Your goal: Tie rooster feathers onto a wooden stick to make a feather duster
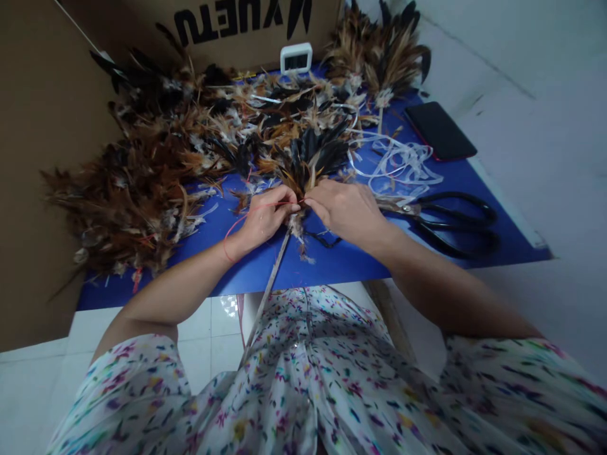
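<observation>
2 hands working 1 feather bundle [310, 155], sitting mid-surface. Left hand [268, 218] is pinching narrow at the bundle's neck. Right hand [348, 208] is pinching narrow on 1 red thread [239, 219], fingertips nearly meeting the left's. Thread is running over the left fingers and looping back by that wrist. 1 stick [272, 275] is trailing from the bundle, between 6 and 7 o'clock.

Around the bundle: 1 pile [152, 170] of loose feathers is spreading 8 to 12, too tangled to count. 1 white gadget [296, 59] is standing at 12, 1 second bundle [379, 54] is lying at 1, 1 black slab [441, 131] between 2 and 3, 1 ribbon tangle [396, 158] at 3, 1 scissors [415, 210] between 3 and 4. 1 blue surface [332, 272] is carrying it all.
</observation>
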### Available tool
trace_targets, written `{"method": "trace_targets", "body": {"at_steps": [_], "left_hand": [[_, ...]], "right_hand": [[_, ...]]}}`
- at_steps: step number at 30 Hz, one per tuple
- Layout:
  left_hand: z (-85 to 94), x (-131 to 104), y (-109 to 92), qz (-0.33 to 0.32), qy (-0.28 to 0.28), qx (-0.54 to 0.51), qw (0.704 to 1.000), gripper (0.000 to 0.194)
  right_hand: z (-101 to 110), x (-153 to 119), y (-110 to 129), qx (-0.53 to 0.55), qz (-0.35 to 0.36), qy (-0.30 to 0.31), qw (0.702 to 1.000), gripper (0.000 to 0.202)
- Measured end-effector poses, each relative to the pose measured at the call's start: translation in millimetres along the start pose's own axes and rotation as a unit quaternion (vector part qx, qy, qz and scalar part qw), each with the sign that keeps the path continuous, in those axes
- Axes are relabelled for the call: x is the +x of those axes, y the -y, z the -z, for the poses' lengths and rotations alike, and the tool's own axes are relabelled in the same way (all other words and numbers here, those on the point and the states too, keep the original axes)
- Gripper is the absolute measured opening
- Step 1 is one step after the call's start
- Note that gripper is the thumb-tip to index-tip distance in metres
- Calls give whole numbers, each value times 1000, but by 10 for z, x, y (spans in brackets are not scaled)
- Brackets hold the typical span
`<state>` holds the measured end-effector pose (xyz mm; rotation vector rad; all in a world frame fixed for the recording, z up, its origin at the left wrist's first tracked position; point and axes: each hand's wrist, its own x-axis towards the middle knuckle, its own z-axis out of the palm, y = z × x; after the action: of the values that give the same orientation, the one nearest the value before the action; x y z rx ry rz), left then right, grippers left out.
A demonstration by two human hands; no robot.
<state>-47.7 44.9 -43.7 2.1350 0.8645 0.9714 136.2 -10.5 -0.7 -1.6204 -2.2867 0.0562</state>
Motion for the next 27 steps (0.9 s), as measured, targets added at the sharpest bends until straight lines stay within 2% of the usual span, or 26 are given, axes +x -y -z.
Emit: {"method": "trace_targets", "body": {"at_steps": [4,9,15,18,21,24,27], "left_hand": [[27,5,-8,22,10,-26,999,11],[50,14,26,68,20,-105,992,15],[71,28,67,105,22,-167,980,31],[78,37,82,110,23,-174,978,38],[92,42,74,103,24,-185,977,41],[113,41,57,93,28,-185,978,42],[121,32,83,79,28,-161,983,39]], "right_hand": [[-35,-55,-28,27,42,-34,998,30],[-115,-77,-71,51,100,-13,994,29],[-204,-64,-65,97,121,-21,988,29],[-190,-21,-50,172,104,-45,979,24],[-121,51,-19,281,31,-68,957,16],[-24,104,30,355,-35,-43,933,14],[71,107,97,390,-41,-11,920,17]]}}
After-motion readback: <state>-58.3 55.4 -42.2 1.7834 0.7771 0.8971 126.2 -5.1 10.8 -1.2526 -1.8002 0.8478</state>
